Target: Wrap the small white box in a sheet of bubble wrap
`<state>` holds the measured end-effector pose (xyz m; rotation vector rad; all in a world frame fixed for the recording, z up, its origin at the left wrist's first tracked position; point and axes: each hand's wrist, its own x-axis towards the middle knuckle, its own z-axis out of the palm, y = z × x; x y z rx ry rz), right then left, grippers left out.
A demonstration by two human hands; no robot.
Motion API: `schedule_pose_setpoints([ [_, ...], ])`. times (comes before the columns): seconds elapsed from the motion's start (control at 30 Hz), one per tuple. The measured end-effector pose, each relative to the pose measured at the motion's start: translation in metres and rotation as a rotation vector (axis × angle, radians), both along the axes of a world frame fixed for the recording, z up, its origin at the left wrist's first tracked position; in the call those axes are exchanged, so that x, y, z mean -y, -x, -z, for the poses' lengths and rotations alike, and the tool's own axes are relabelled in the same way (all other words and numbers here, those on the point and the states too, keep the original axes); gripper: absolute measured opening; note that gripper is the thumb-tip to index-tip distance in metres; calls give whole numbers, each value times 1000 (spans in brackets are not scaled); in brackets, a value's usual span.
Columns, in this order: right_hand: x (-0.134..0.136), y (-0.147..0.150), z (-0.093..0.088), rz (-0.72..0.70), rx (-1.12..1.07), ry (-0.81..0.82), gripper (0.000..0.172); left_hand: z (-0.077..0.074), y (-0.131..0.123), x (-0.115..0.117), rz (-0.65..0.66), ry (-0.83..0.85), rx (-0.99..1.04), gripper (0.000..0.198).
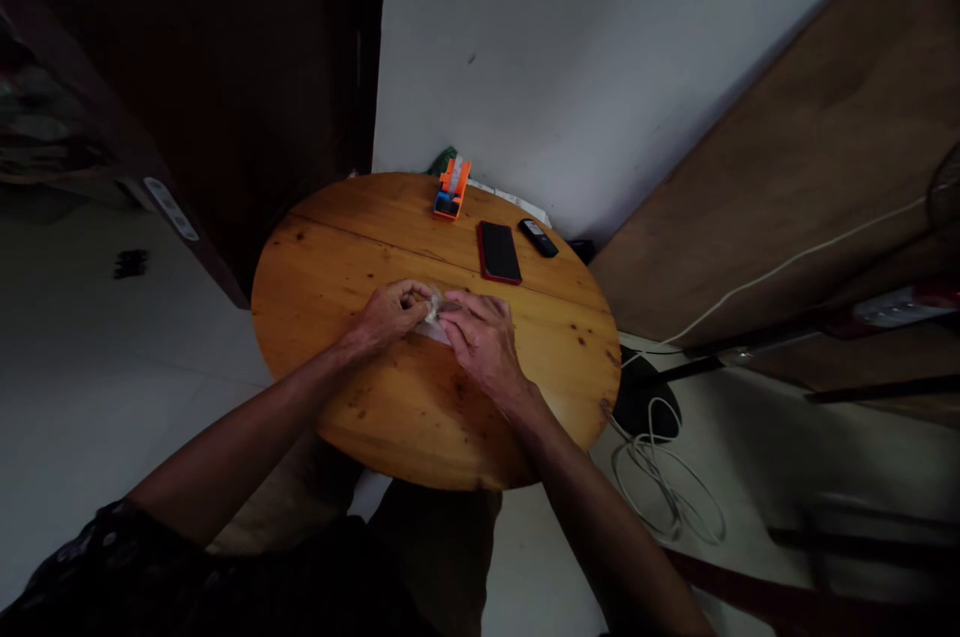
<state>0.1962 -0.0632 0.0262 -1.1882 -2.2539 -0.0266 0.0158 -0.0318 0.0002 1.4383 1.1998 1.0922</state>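
Observation:
Over the middle of a round wooden table, both hands meet at a small, whitish, see-through piece that looks like crumpled plastic film. My left hand pinches its left side between thumb and fingers. From the right, my right hand grips it with bent fingers, which hide part of it. Whether anything is wrapped inside the film I cannot tell. Just beyond my right hand lies a black phone-like slab with a red edge.
An orange tape dispenser stands near the table's far edge. A small dark handset or remote lies right of the slab. Behind is a white wall. A coiled pale cable lies on the floor at right.

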Motion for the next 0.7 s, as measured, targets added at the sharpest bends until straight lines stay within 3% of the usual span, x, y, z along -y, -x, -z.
schedule_pose_setpoints([
  [0.27, -12, -1, -3, 55, -158, 10, 19, -1, 0, 0, 3, 7, 6, 24],
  [0.53, -51, -2, -8, 42, -444, 21, 16, 2, 0, 2, 16, -27, 181, 23],
  [0.7, -72, -1, -9, 48, -511, 23, 16, -4, 1, 5, 39, -16, 282, 21],
])
